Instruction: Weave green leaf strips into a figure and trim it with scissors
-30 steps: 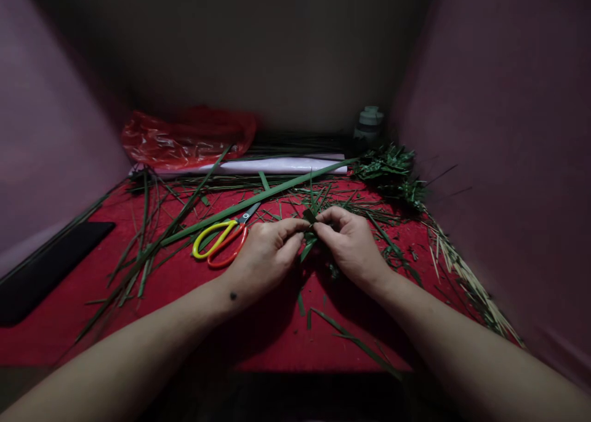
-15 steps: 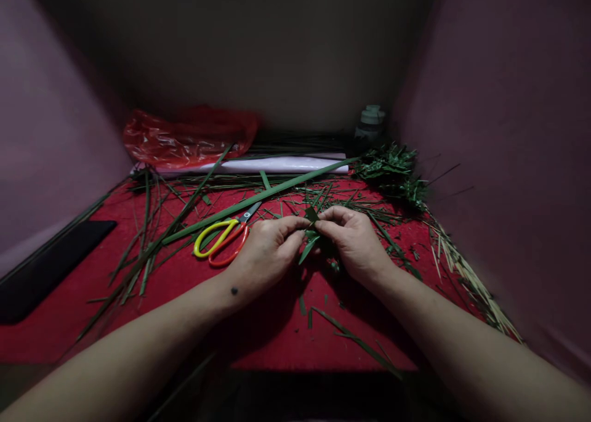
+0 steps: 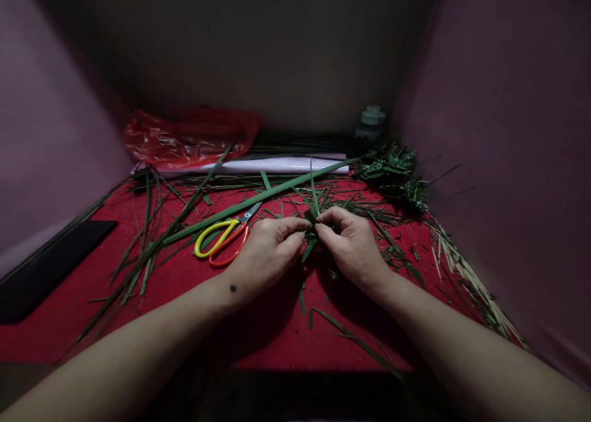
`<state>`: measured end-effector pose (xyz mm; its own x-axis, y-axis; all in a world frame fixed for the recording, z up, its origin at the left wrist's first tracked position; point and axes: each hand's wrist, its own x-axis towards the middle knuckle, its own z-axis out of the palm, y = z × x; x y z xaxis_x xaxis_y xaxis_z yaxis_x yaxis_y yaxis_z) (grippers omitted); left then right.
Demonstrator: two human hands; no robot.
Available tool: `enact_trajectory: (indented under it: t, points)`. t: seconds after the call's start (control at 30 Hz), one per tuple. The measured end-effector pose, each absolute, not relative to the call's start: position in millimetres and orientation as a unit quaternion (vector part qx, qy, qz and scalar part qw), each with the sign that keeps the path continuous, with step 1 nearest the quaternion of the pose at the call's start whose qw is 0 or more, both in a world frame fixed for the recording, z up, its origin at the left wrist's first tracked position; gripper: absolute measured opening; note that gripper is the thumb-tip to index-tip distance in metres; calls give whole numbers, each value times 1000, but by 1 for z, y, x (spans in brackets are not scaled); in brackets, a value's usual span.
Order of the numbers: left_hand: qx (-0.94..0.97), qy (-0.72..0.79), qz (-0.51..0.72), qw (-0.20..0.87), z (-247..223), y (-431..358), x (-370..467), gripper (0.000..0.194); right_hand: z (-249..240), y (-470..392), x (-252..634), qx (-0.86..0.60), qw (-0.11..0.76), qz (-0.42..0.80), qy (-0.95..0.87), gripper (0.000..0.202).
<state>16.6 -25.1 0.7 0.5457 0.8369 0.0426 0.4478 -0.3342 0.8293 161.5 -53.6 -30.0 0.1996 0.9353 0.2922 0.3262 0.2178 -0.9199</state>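
Observation:
Between my fingertips is a folded green leaf strip [image 3: 310,248], with one narrow end standing up behind my fingers. My left hand [image 3: 272,244] pinches it from the left, thumb and forefinger together. From the right, my right hand [image 3: 351,242] pinches the same strip close to the left fingertips. Part of the fold is hidden by my fingers. Scissors [image 3: 224,242] with one yellow and one red handle loop lie just left of my left hand, blades pointing away. A long green leaf strip [image 3: 258,198] runs diagonally behind them.
Leaf scraps litter the red tabletop [image 3: 268,342]. At the back lie a red plastic bag [image 3: 189,138] and a white roll [image 3: 295,164]. A bottle [image 3: 370,123] stands behind bunched green leafwork [image 3: 390,166]. A black flat object [image 3: 55,271] lies left; pale stalks [image 3: 471,280] line the right.
A thin end of the leaf strip now points up and away from my fingers. The lower leaf tip has turned slightly, and both hands stay nearly in place.

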Motion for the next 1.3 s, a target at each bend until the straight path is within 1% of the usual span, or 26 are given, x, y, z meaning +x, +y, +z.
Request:
enact_trajectory:
  t: [0.13,0.2,0.27,0.37,0.4,0.43,0.53,0.57,0.6,0.63,0.67,0.7,0.8,0.83,0.87,0.9,0.93,1.03,1.07,1.1,1.13,1.17,1.2,1.3]
  points:
    - [720,417,238,501,-4,-22,16,27,-32,-56,160,-564,519,200,-610,10]
    - [714,411,243,512,-6,-22,17,25,-33,-57,160,-564,511,173,-625,11]
    - [748,407,253,458,-7,-24,17,26,-34,-57,161,-563,502,160,-636,12]
    - [804,410,275,333,-8,-26,18,27,-34,-57,162,-562,496,154,-644,13]
    - [803,410,280,329,-7,-26,19,27,-34,-57,162,-562,496,154,-644,13]
    - [789,412,279,359,-6,-26,19,26,-34,-57,162,-562,497,153,-643,13]
    - [685,422,253,537,-3,-22,21,21,-34,-56,162,-561,504,149,-639,13]
    - [654,426,244,576,-2,-21,21,20,-34,-55,162,-561,506,147,-639,13]
    - [642,428,241,588,-2,-20,21,19,-35,-55,162,-560,508,147,-638,13]
    - [655,427,243,574,-3,-20,21,19,-35,-55,162,-560,507,149,-638,14]
    - [690,422,249,532,-4,-20,21,20,-35,-55,162,-560,507,152,-637,14]
    - [738,415,256,466,-7,-20,20,22,-36,-55,162,-560,507,155,-637,14]
    - [861,381,256,221,-17,-23,16,28,-36,-55,161,-559,509,156,-636,13]
    - [879,370,250,167,-20,-23,15,29,-36,-55,161,-559,510,155,-635,13]
    - [887,364,248,142,-22,-23,15,29,-36,-55,161,-560,510,153,-635,13]
    - [886,363,249,149,-23,-23,15,28,-36,-55,161,-560,509,153,-636,13]
    - [876,366,253,184,-22,-22,15,27,-35,-55,161,-561,508,154,-636,13]
    - [804,382,247,382,-16,-18,16,25,-34,-54,161,-563,507,159,-633,13]
    - [778,383,238,438,-13,-17,17,24,-34,-54,161,-563,508,161,-632,13]
    - [762,383,229,469,-12,-16,17,24,-34,-54,161,-563,509,162,-631,13]
    - [761,384,228,470,-11,-16,17,25,-34,-53,161,-562,510,162,-631,14]
    - [775,385,233,443,-12,-16,17,25,-34,-53,161,-560,511,163,-631,14]
    - [801,384,242,390,-14,-16,16,26,-35,-53,161,-559,511,164,-632,14]
    - [878,362,255,181,-23,-18,14,30,-36,-53,162,-559,511,172,-630,14]
